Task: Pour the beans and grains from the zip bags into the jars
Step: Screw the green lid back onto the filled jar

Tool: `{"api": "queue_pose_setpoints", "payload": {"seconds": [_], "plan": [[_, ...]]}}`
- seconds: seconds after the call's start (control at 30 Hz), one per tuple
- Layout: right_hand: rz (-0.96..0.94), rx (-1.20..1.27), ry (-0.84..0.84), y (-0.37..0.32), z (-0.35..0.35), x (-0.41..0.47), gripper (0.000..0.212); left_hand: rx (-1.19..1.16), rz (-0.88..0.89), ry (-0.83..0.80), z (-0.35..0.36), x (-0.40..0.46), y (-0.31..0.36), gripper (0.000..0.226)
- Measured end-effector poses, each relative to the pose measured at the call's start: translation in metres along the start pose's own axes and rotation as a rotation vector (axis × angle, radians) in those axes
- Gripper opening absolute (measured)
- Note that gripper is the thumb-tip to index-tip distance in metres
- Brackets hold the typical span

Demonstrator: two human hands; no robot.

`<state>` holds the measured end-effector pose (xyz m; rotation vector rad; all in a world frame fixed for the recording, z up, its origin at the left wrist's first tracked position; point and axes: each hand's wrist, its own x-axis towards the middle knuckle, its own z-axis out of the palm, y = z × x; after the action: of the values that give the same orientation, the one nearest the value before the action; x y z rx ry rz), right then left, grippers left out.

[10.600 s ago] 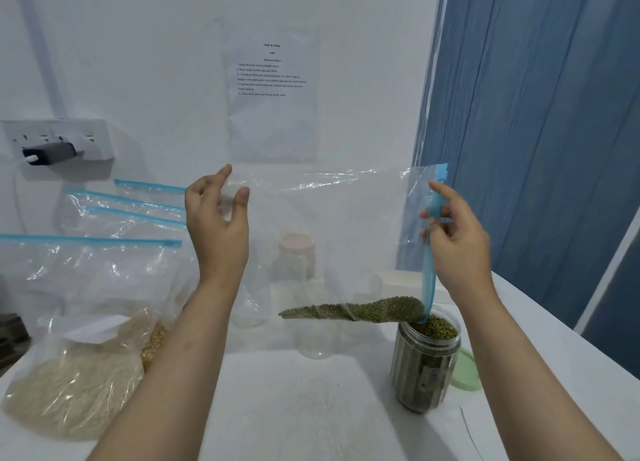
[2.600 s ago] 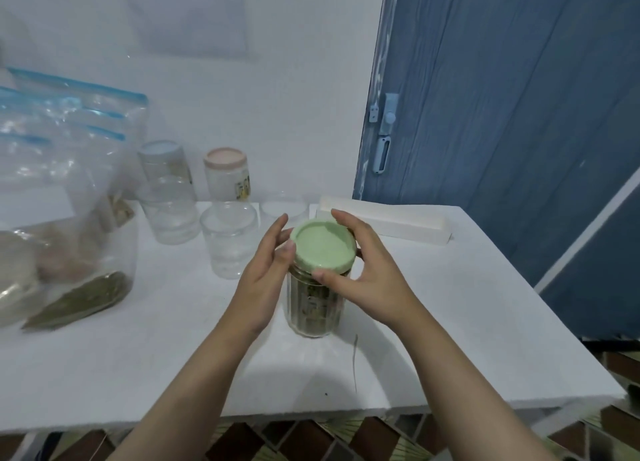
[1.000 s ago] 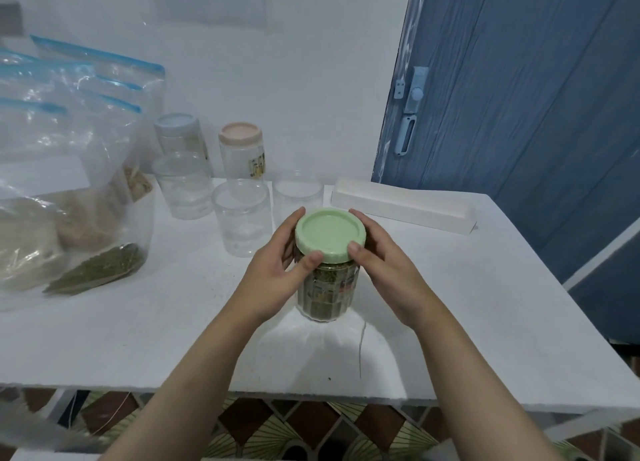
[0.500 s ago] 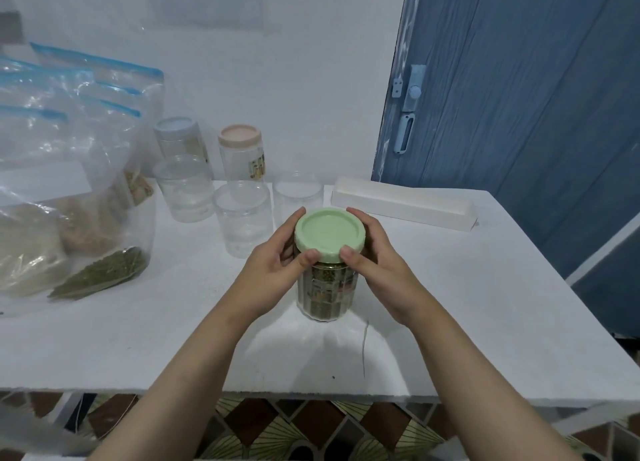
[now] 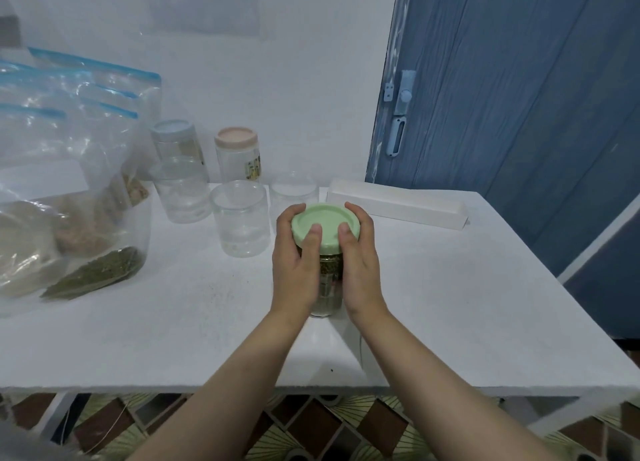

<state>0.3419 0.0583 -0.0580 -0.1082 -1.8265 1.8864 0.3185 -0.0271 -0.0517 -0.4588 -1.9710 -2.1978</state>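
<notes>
head view: hands point(image 5: 325, 263) grip green-lidded jar point(image 5: 327, 284), label unreadable.

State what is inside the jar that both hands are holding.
Green beans show through the jar between the left hand and right hand. The green lid and both hands hide the fill level.

I stand at a white table point(image 5: 450, 287) pushed against a pale, plain wall point(image 5: 277, 62), where a sheet of paper point(image 5: 204, 3) hangs above the table's far edge, its writing too blurred to read. To the right of the table rises a blue wooden door point(image 5: 519, 80) with a pale blue latch point(image 5: 401, 114) near its left edge, and a long white block point(image 5: 398, 206) lies on the tabletop just before it. Below the table's near edge shows a floor of brown and green patterned tiles point(image 5: 311, 426); the light is soft and even.
</notes>
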Motion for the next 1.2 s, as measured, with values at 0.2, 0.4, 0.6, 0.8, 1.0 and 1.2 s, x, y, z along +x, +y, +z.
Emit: {"api": "queue_pose_setpoints", "payload": {"seconds": [0.2,0.4,0.6,0.8,1.0,1.2], "plan": [[-0.071,-0.002,0.039,-0.027,0.013,0.022,0.058,-0.002,0.119,-0.025,-0.004,0.024,0.023,0.046],[-0.203,0.054,0.058,-0.086,0.043,0.1,0.054,-0.008,0.207,-0.072,-0.007,0.112,0.08,0.04],[-0.162,0.015,0.024,-0.106,0.069,0.204,0.072,0.007,0.197,-0.136,-0.005,0.223,0.096,0.036],[-0.044,-0.041,-0.049,-0.063,0.07,0.28,0.043,0.135,0.127,-0.131,0.006,0.298,0.04,0.049],[0.166,-0.031,-0.103,0.012,0.062,0.298,0.046,0.232,-0.143,-0.127,0.013,0.31,-0.03,0.046],[0.259,-0.019,-0.098,0.056,0.062,0.283,0.045,0.202,-0.348,-0.19,0.005,0.298,-0.056,0.048]]}}
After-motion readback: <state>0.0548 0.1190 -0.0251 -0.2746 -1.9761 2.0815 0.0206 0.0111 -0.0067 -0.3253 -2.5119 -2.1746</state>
